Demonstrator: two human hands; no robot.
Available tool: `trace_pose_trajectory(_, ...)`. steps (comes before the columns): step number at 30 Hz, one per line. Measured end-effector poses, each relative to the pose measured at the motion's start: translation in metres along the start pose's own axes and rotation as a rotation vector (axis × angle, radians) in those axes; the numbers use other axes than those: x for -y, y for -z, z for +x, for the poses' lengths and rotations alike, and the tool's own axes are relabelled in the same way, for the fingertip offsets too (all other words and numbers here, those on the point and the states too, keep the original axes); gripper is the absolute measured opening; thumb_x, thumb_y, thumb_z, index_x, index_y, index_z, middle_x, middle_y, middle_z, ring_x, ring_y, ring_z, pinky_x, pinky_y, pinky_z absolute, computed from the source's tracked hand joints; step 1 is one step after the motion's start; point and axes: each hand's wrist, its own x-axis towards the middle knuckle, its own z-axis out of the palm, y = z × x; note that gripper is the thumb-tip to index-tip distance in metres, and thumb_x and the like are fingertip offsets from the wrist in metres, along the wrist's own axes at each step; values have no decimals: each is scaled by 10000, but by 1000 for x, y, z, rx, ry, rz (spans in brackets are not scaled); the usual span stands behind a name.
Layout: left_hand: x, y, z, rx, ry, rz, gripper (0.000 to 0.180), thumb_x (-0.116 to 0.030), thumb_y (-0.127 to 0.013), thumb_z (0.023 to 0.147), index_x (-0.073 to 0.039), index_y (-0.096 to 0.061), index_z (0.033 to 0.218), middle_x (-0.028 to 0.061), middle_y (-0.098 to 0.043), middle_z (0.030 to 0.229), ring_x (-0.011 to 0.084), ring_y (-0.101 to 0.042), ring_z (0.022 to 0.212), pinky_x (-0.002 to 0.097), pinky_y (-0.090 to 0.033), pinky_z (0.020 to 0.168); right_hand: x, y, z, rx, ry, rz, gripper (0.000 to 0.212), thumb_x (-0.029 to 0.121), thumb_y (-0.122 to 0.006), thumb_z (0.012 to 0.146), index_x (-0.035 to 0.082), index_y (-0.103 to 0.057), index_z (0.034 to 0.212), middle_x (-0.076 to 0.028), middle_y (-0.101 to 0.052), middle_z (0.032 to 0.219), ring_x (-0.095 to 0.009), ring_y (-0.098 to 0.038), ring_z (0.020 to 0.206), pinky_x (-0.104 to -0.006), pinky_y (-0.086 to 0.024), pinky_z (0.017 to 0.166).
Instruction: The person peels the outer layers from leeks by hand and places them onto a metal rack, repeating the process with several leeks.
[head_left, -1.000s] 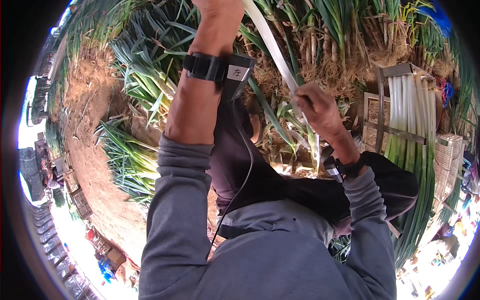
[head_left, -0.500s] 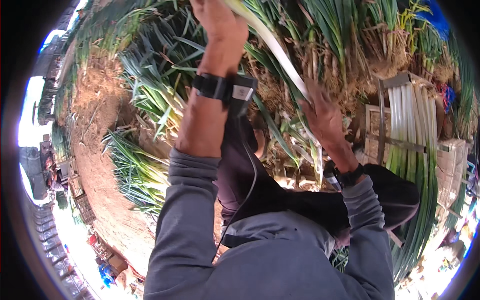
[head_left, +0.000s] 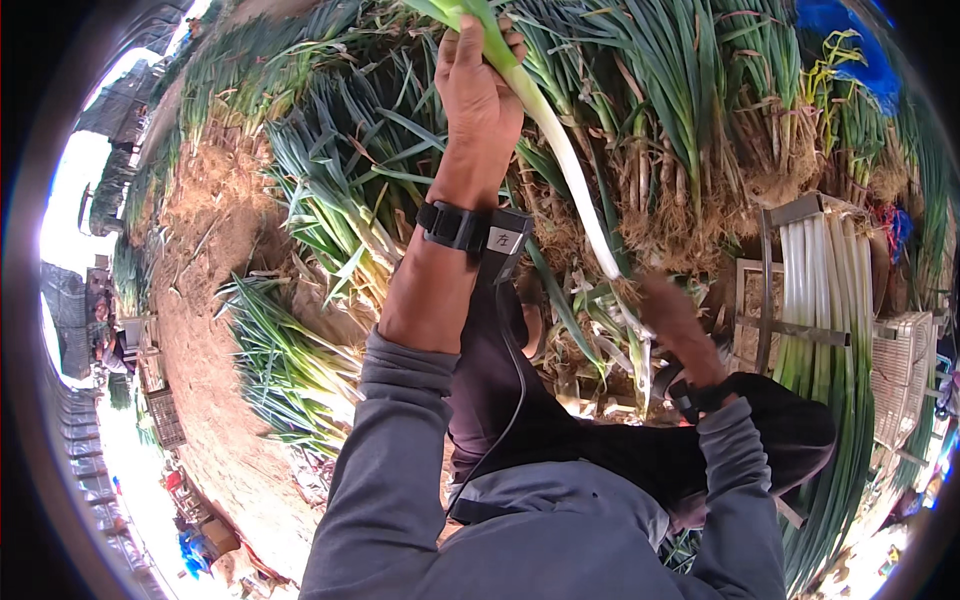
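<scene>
My left hand (head_left: 480, 105) is closed around the green upper part of a long green onion (head_left: 568, 160). Its white stem slants down to the right, ending in a small tuft of roots. Just beside that root end is my right hand (head_left: 678, 318), smeared by motion, so its fingers cannot be made out. Whether it touches the roots, I cannot tell. Torn strips of leaf and pale peelings (head_left: 630, 335) lie beneath it, in front of my folded legs.
A metal rack (head_left: 766, 280) on the right holds a row of clean white-stemmed onions (head_left: 815, 265), beside a pale crate (head_left: 900, 370). Unpeeled onions with roots (head_left: 690, 130) line the far side. More onion bunches (head_left: 290, 355) lie on the earthen floor (head_left: 195, 350) at left.
The onion's white end, earlier against my right hand, now shows bare down to the roots. My right hand has moved down and right along it; my left hand sits lower in the picture, still gripping.
</scene>
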Motion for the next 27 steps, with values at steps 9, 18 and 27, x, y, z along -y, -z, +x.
trace_pose_trajectory(9, 40, -29, -29, 71, 83, -10, 244, -149, -682, 933, -77, -546, 1122, 98, -638, 979, 200, -622, 860, 357, -535, 781, 96, 126, 114, -674, 213, 403, 163, 142, -640, 899, -5, -660, 964, -215, -643, 880, -404, -625, 799, -445, -497, 679)
trace_pose_trajectory(18, 52, -38, -46, 96, 116, 63, 303, -172, -706, 920, -103, -556, 1174, 41, -634, 959, 163, -621, 835, 319, -532, 751, 92, 123, 127, -521, 206, 391, 118, 76, -570, 865, -18, -636, 889, -239, -623, 838, -443, -605, 801, -481, -481, 679)
trace_pose_trajectory(27, 33, -31, -44, 31, 287, 97, 288, -319, -504, 1032, -54, -545, 1138, 73, -613, 847, 192, -641, 720, 347, -538, 560, 98, 126, 118, -505, 54, 510, 216, 195, -615, 814, 8, -666, 909, -209, -654, 813, -391, -641, 760, -412, -507, 702)
